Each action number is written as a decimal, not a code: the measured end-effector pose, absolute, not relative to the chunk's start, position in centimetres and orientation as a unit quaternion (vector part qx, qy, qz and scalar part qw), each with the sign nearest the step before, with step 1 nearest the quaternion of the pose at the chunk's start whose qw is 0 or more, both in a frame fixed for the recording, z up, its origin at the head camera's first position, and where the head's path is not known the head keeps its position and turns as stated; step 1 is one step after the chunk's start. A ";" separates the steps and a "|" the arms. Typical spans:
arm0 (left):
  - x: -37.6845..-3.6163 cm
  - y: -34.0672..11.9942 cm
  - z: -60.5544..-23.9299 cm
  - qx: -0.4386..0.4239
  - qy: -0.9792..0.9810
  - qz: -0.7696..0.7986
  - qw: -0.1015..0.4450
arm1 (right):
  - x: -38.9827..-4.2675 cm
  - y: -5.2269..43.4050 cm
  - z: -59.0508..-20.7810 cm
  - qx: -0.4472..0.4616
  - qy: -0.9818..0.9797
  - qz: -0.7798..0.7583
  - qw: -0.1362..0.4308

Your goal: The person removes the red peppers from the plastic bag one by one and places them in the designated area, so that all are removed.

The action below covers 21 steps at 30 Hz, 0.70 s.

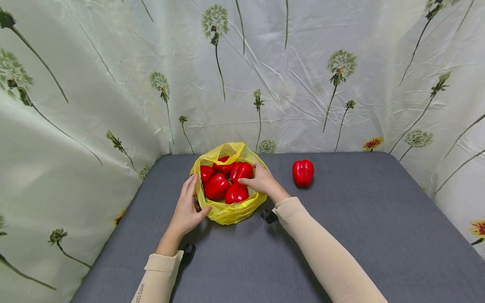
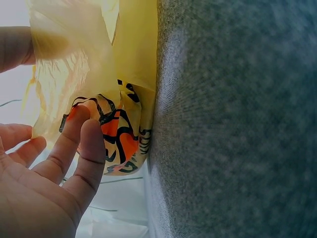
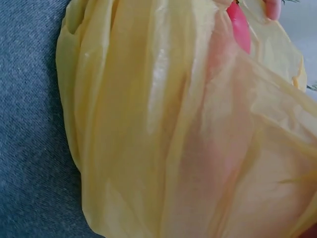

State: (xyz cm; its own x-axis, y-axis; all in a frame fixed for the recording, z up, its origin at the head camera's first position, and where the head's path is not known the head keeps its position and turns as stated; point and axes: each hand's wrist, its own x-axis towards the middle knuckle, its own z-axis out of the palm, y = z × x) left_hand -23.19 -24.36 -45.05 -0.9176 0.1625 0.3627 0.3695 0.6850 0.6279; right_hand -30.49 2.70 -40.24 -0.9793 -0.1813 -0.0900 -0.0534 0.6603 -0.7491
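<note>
Fingers (image 1: 189,187) of the left hand (image 1: 187,210) are laid nearly straight against the 9 o'clock side of the yellow bag (image 1: 231,210), nothing being gripped. Fingers of the right hand (image 1: 261,181) are curled over the bag's 3 o'clock rim, onto a pepper (image 1: 241,170) inside. Red peppers are heaped in the bag on the grey counter (image 1: 341,235). One more pepper (image 1: 303,172) lies apart at 3 o'clock.

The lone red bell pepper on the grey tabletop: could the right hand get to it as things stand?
Probably yes. The lone red bell pepper lies in the open, with bare grey tabletop between it and the right hand, which rests in the yellow plastic bag.
</note>
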 end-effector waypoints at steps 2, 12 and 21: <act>-23.2 -24.4 -45.1 -0.147 -0.907 -0.368 0.142 | -30.5 2.7 -40.4 -0.065 0.905 -0.414 0.078; -23.3 -24.4 -45.1 -0.149 -0.907 -0.368 0.141 | -31.1 2.2 -40.7 -0.074 0.894 -0.435 0.073; -23.2 -24.4 -45.1 -0.148 -0.909 -0.365 0.139 | -31.7 1.5 -41.0 -0.070 0.900 -0.424 0.076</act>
State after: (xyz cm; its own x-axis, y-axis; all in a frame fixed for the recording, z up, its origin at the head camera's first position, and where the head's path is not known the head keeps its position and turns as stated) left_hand -23.18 -24.37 -45.08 -0.9176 0.1685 0.3600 0.3706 0.6900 0.6217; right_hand -31.70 1.53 -41.04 -0.9787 -0.1899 -0.0784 -0.0602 0.6301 -0.7742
